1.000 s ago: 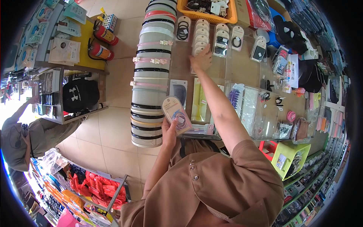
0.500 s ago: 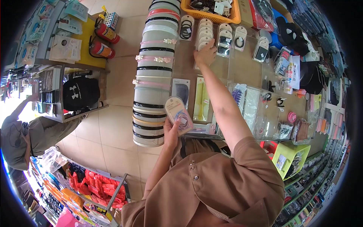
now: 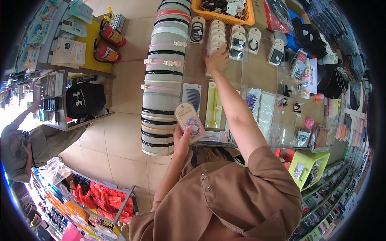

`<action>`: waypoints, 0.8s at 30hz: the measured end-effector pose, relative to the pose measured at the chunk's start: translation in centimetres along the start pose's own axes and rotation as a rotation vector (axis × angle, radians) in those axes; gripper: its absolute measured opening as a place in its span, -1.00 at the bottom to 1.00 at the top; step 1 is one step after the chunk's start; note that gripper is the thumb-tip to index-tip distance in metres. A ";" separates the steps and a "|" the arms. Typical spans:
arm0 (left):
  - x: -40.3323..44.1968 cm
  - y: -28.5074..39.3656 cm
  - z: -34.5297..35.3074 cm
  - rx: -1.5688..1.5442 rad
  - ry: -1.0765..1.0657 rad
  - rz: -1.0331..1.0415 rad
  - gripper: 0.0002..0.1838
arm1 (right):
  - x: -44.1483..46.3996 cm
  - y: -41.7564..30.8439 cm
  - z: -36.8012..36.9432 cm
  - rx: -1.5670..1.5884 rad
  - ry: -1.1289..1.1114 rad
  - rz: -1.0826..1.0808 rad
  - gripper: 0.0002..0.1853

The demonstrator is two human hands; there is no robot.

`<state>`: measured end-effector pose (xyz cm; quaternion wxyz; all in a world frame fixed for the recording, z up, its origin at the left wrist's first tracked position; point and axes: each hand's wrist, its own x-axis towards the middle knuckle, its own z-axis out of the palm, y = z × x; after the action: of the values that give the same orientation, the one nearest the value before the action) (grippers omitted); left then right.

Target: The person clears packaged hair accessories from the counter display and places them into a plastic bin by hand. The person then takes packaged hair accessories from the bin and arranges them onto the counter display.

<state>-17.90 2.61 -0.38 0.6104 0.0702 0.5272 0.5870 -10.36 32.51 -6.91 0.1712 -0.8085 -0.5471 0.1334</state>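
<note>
My left hand point(image 3: 182, 139) holds a carded pack of hair ties point(image 3: 190, 123), with pastel bands showing under its clear cover. Out over the glass counter, my right hand point(image 3: 217, 59) is closed over the nearest pack point(image 3: 214, 51) in an overlapping column of hair-tie cards point(image 3: 217, 32); the hand hides most of that pack. To the left of the column lies a card of black hair ties point(image 3: 197, 29), and to its right a pack with dark contents point(image 3: 238, 42). A packaged dark comb point(image 3: 192, 96) and a yellow comb pack point(image 3: 214, 105) lie between my hands.
A tall headband stand point(image 3: 163, 98) runs along the counter's left side. An orange basket point(image 3: 251, 18) sits at the far end. A green bin point(image 3: 299, 168) stands near my right side. Fire extinguishers point(image 3: 107, 53) and another person point(image 3: 34, 150) are at the left.
My right hand has shifted very slightly left and toward me over the card column. My left hand holds the pack of hair ties in the same place.
</note>
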 end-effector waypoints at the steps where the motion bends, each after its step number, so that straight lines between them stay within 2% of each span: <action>1: 0.0 0.0 0.0 -0.007 0.000 -0.001 -0.66 | -0.1 0.0 -0.1 0.000 0.000 -0.001 0.07; 22: 0.1 0.1 -0.2 -0.014 -0.035 -0.031 -0.62 | -0.5 0.4 -0.2 0.027 -0.020 -0.037 0.08; 24: 0.2 0.1 -0.1 -0.020 -0.038 -0.030 -0.62 | -0.7 0.4 -0.6 0.036 -0.088 -0.020 0.08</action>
<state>-18.12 2.74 -0.43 0.6299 0.0674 0.5105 0.5814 -9.99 31.61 -6.51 0.1627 -0.7931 -0.5597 0.1769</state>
